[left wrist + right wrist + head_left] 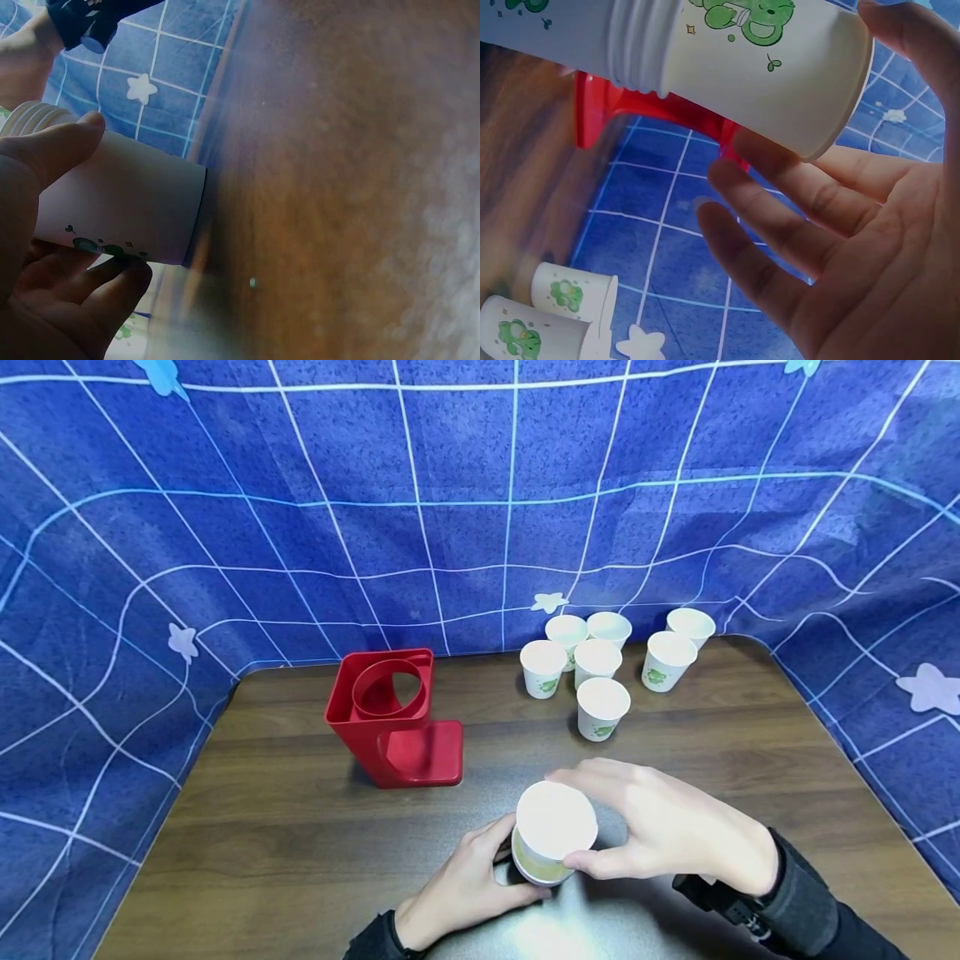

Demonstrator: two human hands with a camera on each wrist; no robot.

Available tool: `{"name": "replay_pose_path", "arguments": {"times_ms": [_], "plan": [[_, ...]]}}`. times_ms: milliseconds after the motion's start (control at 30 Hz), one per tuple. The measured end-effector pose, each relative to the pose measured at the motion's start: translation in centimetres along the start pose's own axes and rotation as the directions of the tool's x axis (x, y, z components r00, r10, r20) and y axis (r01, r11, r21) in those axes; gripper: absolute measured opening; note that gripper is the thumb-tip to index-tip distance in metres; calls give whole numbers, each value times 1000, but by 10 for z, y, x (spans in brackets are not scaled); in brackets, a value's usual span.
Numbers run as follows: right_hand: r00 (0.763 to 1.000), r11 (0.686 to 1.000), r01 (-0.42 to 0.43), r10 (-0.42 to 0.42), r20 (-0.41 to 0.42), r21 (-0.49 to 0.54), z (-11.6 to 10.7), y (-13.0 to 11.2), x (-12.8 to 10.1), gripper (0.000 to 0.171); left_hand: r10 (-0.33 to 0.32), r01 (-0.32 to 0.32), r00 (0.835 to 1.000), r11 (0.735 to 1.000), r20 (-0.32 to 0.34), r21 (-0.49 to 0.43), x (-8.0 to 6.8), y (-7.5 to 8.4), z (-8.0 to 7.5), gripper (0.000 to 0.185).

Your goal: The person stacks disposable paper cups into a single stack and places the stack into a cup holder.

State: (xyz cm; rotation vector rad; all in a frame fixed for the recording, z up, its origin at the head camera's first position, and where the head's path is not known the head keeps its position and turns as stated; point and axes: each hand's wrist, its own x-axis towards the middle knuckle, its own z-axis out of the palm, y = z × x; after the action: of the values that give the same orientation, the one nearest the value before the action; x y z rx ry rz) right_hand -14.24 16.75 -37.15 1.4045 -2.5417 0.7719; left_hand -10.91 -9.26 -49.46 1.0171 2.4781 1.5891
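Low over the front of the table, my left hand grips a stack of nested white paper cups, thumb on one side and fingers on the other. The stack stands base down, and several rims are bunched together in the right wrist view. Above those rims rises the top paper cup, printed with a green bear. My right hand pinches this cup near its upper edge, thumb on the near side and fingers on the far side. Its other fingers spread loosely beside the cup.
A red plastic stand with a round ring on top is at the back left of the wooden table. Several upright paper cups stand at the back right, two of them set apart. A blue patterned cloth hangs behind.
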Motion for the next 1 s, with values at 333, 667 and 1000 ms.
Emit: {"name": "replay_pose_path", "arguments": {"times_ms": [333,667,1000], "plan": [[999,999,33,-33,6,4,12,3,0,53,42,-42,999,999,-8,21,0,0,-1,75],[999,1000,10,-10,40,3,23,5,-1,53,126,-123,991,989,-36,83,0,-1,1,75],[999,1000,15,-16,50,15,31,7,-1,51,101,-99,994,993,-36,70,0,-1,2,72]]}}
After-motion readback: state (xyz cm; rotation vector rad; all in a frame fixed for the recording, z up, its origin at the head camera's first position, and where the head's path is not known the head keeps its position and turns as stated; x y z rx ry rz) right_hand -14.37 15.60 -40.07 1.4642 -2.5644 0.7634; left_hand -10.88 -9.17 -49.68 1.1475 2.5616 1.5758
